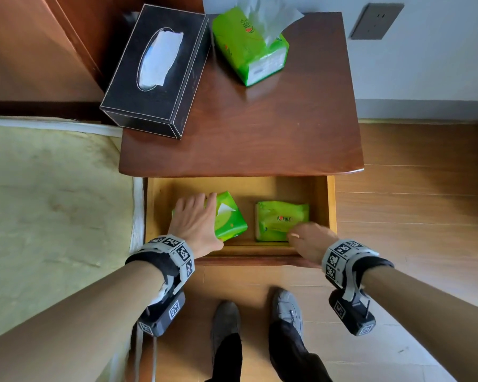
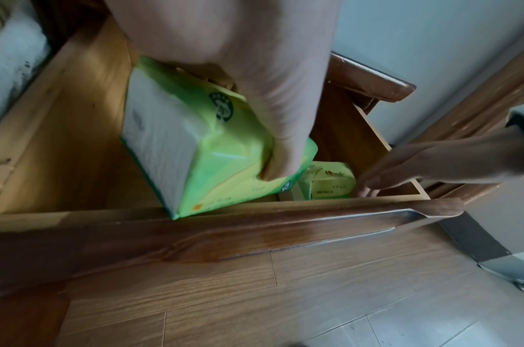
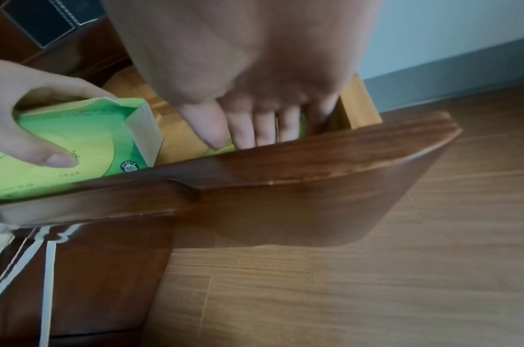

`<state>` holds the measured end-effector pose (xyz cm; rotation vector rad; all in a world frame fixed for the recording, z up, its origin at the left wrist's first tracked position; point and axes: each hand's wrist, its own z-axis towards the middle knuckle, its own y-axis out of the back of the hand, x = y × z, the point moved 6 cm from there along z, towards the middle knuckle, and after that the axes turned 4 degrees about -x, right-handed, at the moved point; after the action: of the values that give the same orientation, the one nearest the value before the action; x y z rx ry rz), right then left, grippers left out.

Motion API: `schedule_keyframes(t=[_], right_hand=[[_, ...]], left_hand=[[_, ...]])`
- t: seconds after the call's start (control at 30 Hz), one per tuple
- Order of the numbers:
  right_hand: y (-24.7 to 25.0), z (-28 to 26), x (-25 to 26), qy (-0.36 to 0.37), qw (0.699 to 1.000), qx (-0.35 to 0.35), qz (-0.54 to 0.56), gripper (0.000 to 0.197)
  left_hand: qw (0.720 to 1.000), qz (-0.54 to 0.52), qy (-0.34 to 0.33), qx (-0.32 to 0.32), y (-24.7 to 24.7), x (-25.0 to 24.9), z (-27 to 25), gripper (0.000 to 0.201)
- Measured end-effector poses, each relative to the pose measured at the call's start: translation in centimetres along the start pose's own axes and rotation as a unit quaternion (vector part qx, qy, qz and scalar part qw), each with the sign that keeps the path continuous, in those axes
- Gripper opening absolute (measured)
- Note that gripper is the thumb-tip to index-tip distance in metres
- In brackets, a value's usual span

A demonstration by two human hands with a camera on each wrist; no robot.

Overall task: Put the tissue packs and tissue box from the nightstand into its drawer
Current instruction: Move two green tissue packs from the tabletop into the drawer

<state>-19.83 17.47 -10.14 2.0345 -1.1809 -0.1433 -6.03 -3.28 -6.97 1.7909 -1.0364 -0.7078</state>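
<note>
The nightstand's drawer stands pulled out. My left hand grips a green tissue pack in the drawer's left half, tilted, with the thumb curled over its side. A second green pack lies flat in the right half. My right hand hovers at its near edge with fingers straight, pointing down onto it. On the nightstand top stand a black tissue box at the back left and an opened green pack with a tissue sticking out.
A mattress borders the nightstand on the left. The dark wooden drawer front is just below both wrists. My shoes stand on the wooden floor in front. A wall socket is at the back right.
</note>
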Motion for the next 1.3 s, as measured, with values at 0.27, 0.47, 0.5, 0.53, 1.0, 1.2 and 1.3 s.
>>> schedule_keyframes(t=[0.27, 0.47, 0.5, 0.53, 1.0, 1.2, 1.3], right_hand=[[0.3, 0.7, 0.8, -0.003, 0.998, 0.07, 0.009, 0.05], [2.2, 3.4, 0.6, 0.001, 0.994, 0.054, 0.094, 0.055], [2.5, 3.6, 0.5, -0.003, 0.993, 0.046, 0.11, 0.054], [2.9, 3.7, 0.5, -0.011, 0.991, 0.037, 0.129, 0.052], [2.7, 2.3, -0.9, -0.029, 0.929, 0.019, 0.368, 0.072], [4.6, 0.4, -3.1, -0.069, 0.929, -0.081, 0.354, 0.079], [5.3, -0.3, -2.4, -0.046, 0.964, -0.103, 0.243, 0.066]], left_hand=[[1.0, 0.01, -0.013, 0.013, 0.0, -0.6, 1.0, 0.11], [0.999, -0.01, -0.023, 0.044, 0.2, -1.9, 1.6, 0.109], [0.998, -0.014, -0.023, 0.048, 0.2, -2.2, 1.7, 0.109], [0.998, -0.023, -0.022, 0.052, 0.3, -2.4, 1.8, 0.108], [0.954, -0.283, -0.046, 0.085, 1.8, -8.7, 2.8, 0.085], [0.92, -0.353, 0.097, 0.137, -0.3, -6.2, 3.9, 0.056], [0.878, -0.416, 0.135, 0.196, -1.5, -6.8, 4.1, 0.061]])
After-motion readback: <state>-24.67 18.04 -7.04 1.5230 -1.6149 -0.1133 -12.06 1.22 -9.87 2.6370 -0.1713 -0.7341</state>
